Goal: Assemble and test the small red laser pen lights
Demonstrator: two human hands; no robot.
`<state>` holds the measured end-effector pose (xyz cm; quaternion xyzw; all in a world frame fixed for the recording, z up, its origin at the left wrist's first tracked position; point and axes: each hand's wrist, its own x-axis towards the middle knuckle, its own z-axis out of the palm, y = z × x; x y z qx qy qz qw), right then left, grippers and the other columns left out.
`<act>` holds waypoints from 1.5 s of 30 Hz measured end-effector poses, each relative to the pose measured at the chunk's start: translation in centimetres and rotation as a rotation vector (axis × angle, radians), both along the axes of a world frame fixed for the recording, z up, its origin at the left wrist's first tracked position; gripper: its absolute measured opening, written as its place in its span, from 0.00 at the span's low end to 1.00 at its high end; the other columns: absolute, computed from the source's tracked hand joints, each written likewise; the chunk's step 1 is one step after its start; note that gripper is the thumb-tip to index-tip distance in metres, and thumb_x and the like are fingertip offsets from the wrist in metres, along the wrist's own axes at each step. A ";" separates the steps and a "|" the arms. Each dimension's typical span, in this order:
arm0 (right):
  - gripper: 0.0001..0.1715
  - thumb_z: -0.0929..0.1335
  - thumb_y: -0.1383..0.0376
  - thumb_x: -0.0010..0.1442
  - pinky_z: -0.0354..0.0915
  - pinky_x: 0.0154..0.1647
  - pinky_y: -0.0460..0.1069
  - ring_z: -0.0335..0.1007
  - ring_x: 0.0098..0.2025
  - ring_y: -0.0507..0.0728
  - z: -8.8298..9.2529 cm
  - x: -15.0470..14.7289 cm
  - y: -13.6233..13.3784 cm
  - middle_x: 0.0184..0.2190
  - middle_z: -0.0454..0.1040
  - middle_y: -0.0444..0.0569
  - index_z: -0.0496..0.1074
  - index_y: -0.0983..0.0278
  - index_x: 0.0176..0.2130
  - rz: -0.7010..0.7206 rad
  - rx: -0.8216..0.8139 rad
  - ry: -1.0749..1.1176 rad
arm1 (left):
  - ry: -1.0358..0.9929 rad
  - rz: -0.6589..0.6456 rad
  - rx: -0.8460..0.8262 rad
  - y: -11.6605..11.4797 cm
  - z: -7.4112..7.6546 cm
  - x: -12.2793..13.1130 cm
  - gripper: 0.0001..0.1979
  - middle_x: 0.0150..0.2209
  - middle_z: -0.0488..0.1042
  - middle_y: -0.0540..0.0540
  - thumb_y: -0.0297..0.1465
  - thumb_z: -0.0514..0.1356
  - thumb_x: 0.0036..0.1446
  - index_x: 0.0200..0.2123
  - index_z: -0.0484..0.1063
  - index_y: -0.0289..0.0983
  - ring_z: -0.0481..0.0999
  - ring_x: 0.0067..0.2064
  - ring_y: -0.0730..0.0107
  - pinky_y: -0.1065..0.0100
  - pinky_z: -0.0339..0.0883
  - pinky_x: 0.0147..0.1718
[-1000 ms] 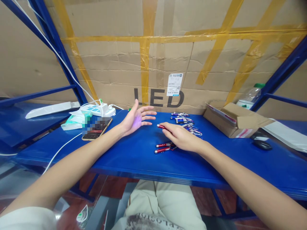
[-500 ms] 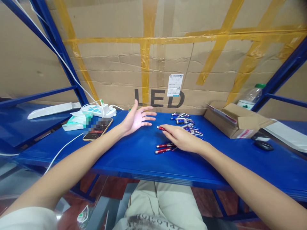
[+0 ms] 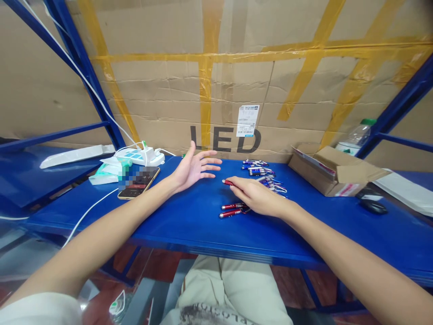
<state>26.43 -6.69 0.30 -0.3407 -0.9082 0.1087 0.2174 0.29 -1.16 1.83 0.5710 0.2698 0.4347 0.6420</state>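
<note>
My right hand (image 3: 259,195) is closed around a small red flashlight (image 3: 228,182), whose silver tip points left toward my other hand. My left hand (image 3: 195,168) is held up over the table with fingers spread and palm turned to the flashlight, holding nothing. Two more red flashlights (image 3: 232,213) lie on the table just below my right hand, their clip ends partly hidden by it. Behind that hand lie several blue and dark flashlights (image 3: 259,171) with metal clips, some partly covered by my fingers.
On the blue table (image 3: 203,225), a phone (image 3: 138,183), a tissue pack (image 3: 110,171) and a white power strip (image 3: 139,156) sit at left. An open cardboard box (image 3: 333,171), a black mouse (image 3: 372,206) and a plastic bottle (image 3: 355,135) stand at right. A large taped carton (image 3: 162,99) rises behind.
A bright patch of light on my left palm has gone out, and the flashlight's tip no longer glows. Both hands stay in nearly the same place.
</note>
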 end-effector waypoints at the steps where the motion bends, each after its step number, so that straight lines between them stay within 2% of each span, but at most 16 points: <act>1: 0.21 0.59 0.60 0.80 0.73 0.63 0.61 0.79 0.61 0.65 0.0 0.0 0.0 0.60 0.80 0.58 0.72 0.62 0.62 0.003 0.004 0.005 | 0.000 0.001 -0.002 0.0 0.0 0.0 0.46 0.62 0.78 0.29 0.66 0.42 0.69 0.66 0.69 0.34 0.79 0.59 0.44 0.55 0.77 0.49; 7: 0.22 0.58 0.59 0.80 0.73 0.62 0.63 0.79 0.60 0.67 0.1 0.1 -0.1 0.60 0.80 0.58 0.72 0.61 0.63 0.013 0.006 0.018 | 0.001 -0.005 0.002 -0.1 0.1 0.0 0.48 0.61 0.78 0.30 0.68 0.40 0.68 0.66 0.70 0.35 0.80 0.59 0.46 0.55 0.77 0.49; 12: 0.20 0.59 0.58 0.79 0.72 0.60 0.60 0.79 0.58 0.65 0.1 0.0 -0.2 0.59 0.80 0.58 0.71 0.61 0.61 -0.005 -0.028 -0.008 | 0.014 -0.004 0.005 -0.1 0.1 0.1 0.47 0.60 0.79 0.31 0.67 0.39 0.69 0.64 0.71 0.35 0.81 0.56 0.48 0.57 0.77 0.47; 15: 0.18 0.59 0.59 0.79 0.72 0.56 0.59 0.79 0.55 0.65 0.3 -0.1 -0.4 0.57 0.80 0.58 0.68 0.62 0.61 -0.047 -0.063 -0.008 | 0.050 0.024 -0.001 0.1 -0.2 0.3 0.45 0.58 0.80 0.30 0.66 0.42 0.69 0.64 0.71 0.35 0.82 0.53 0.50 0.58 0.77 0.44; 18: 0.15 0.60 0.59 0.79 0.72 0.49 0.57 0.80 0.46 0.63 0.6 -0.1 -0.6 0.50 0.82 0.55 0.66 0.61 0.59 -0.088 -0.108 -0.003 | 0.093 0.062 -0.012 0.2 -0.4 0.4 0.42 0.56 0.81 0.31 0.65 0.45 0.70 0.64 0.71 0.35 0.83 0.49 0.53 0.60 0.77 0.41; 20: 0.12 0.60 0.59 0.79 0.71 0.48 0.55 0.78 0.45 0.61 0.6 -0.1 -0.5 0.48 0.80 0.53 0.68 0.60 0.55 -0.050 -0.110 0.002 | 0.130 0.078 -0.007 0.2 -0.5 0.6 0.39 0.55 0.81 0.32 0.62 0.48 0.72 0.64 0.70 0.36 0.83 0.47 0.56 0.61 0.77 0.41; 22: 0.12 0.61 0.60 0.78 0.70 0.52 0.55 0.77 0.49 0.61 0.5 -0.1 -0.4 0.49 0.78 0.54 0.70 0.60 0.53 0.027 -0.084 -0.007 | 0.183 0.090 0.016 0.1 -0.7 0.6 0.35 0.54 0.81 0.33 0.59 0.52 0.72 0.64 0.70 0.36 0.82 0.45 0.59 0.62 0.76 0.41; 24: 0.14 0.61 0.59 0.79 0.70 0.55 0.55 0.75 0.52 0.62 0.3 0.0 -0.1 0.50 0.76 0.54 0.74 0.60 0.52 0.082 -0.059 -0.041 | 0.260 0.100 0.066 0.1 -1.0 0.6 0.33 0.54 0.81 0.34 0.58 0.55 0.72 0.64 0.70 0.37 0.82 0.45 0.60 0.62 0.76 0.41; 27: 0.16 0.62 0.57 0.79 0.71 0.53 0.55 0.75 0.50 0.62 -0.1 0.2 0.2 0.48 0.74 0.55 0.76 0.61 0.53 0.099 -0.058 -0.100 | 0.387 0.095 0.170 0.3 -1.6 0.5 0.32 0.54 0.81 0.35 0.56 0.59 0.70 0.64 0.68 0.38 0.82 0.45 0.60 0.61 0.75 0.43; 31: 0.17 0.63 0.57 0.78 0.70 0.51 0.54 0.76 0.50 0.62 -0.4 0.5 0.4 0.48 0.75 0.54 0.77 0.61 0.54 0.116 -0.075 -0.109 | 0.550 0.011 0.289 0.3 -2.1 0.4 0.31 0.47 0.82 0.38 0.56 0.60 0.69 0.59 0.68 0.37 0.80 0.41 0.62 0.62 0.73 0.40; 34: 0.16 0.64 0.57 0.78 0.70 0.50 0.54 0.76 0.48 0.62 -0.2 0.6 0.5 0.47 0.76 0.54 0.78 0.61 0.53 0.103 -0.071 -0.108 | 0.720 -0.069 0.432 -0.3 -1.6 0.3 0.25 0.42 0.82 0.42 0.53 0.58 0.71 0.52 0.72 0.36 0.79 0.39 0.63 0.62 0.71 0.40; 36: 0.16 0.65 0.57 0.78 0.69 0.50 0.54 0.76 0.48 0.62 -0.1 0.6 0.6 0.47 0.77 0.54 0.78 0.61 0.53 0.098 -0.075 -0.113 | 0.869 -0.081 0.605 -1.1 -1.1 0.4 0.21 0.40 0.81 0.44 0.50 0.59 0.71 0.45 0.76 0.37 0.78 0.41 0.62 0.63 0.68 0.41; 38: 0.15 0.65 0.58 0.77 0.69 0.50 0.54 0.76 0.48 0.62 0.0 0.7 0.7 0.47 0.77 0.54 0.79 0.61 0.52 0.093 -0.080 -0.119 | 0.990 -0.107 0.735 -1.8 -0.6 0.5 0.19 0.38 0.80 0.45 0.48 0.60 0.70 0.42 0.77 0.38 0.76 0.38 0.63 0.64 0.65 0.38; 45: 0.14 0.65 0.60 0.77 0.69 0.49 0.53 0.76 0.46 0.61 -0.1 0.9 1.3 0.45 0.79 0.53 0.79 0.62 0.49 0.086 -0.071 -0.075 | 1.122 -0.052 0.863 -4.0 0.2 1.4 0.28 0.36 0.74 0.47 0.61 0.62 0.63 0.37 0.68 0.41 0.71 0.35 0.61 0.62 0.58 0.34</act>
